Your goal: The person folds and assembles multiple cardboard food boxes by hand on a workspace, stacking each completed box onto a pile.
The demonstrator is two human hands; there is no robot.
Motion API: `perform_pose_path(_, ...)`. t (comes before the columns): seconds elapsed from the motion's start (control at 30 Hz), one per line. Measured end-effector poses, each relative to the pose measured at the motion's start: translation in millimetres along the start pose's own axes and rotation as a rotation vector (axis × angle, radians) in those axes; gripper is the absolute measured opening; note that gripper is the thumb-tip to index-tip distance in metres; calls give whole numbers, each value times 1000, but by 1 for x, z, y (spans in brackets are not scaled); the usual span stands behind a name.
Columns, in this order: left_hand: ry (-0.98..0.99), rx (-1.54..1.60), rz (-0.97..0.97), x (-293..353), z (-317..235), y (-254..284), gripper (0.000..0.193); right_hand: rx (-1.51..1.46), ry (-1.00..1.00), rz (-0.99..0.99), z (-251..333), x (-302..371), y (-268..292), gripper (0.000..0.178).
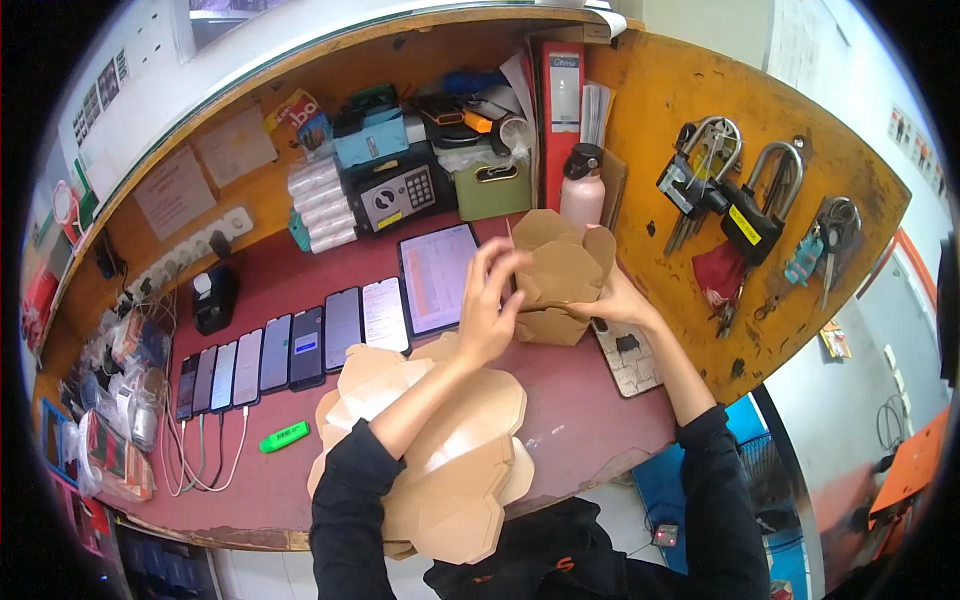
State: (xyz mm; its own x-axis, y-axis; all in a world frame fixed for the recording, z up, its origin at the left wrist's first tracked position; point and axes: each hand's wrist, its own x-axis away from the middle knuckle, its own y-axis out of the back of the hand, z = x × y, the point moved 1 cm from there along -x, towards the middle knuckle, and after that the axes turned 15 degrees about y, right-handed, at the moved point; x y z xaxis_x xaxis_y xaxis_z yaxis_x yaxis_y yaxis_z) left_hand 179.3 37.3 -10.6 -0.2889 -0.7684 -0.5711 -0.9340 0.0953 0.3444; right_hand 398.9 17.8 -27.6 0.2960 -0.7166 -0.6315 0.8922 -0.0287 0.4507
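Observation:
A brown cardboard food box (pixel 560 270) with folded flaps stands at the back right of the table, seemingly on another brown box (pixel 552 327). My right hand (pixel 622 303) grips the upper box at its right side, thumb along the front lower edge and the other fingers mostly hidden. At its left side my left hand (pixel 490 305) is raised with fingers apart and slightly bent, close to the cardboard; whether the fingertips touch it I cannot tell. Below my left forearm lies a pile of flat, unfolded box blanks (pixel 455 490), overlapping the table's front edge.
Several phones (pixel 307 345) and a tablet (pixel 440 278) lie in a row on the red tabletop (pixel 270 490), some with cables. A green highlighter (pixel 285 437) is left of the blanks. Behind the box stands a pink bottle (pixel 582 190). Padlocks (pixel 755 215) hang on the right panel.

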Motion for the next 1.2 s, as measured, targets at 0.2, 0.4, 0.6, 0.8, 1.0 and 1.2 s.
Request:
perform_pose_path(0.2,198,123,140,-42,16,-7,28,-172,-9,-113,-4,4,-9,101)
perform_pose_path(0.4,14,88,239,-12,20,-12,19,-384,-69,-327,-3,23,-13,82)
perform_pose_path(0.6,-24,9,328,-7,9,-2,29,-261,-28,-310,0,25,-15,75)
perform_pose_path(0.8,-84,-141,317,-8,16,0,37,-216,-29,-358,6,22,-21,75)
perform_pose_path(1.0,14,-362,255,-5,7,2,44,-311,9,-448,-3,26,-19,68)
perform_pose_path(1.2,64,-392,243,4,9,-1,49,-277,107,-536,10,21,-18,61)
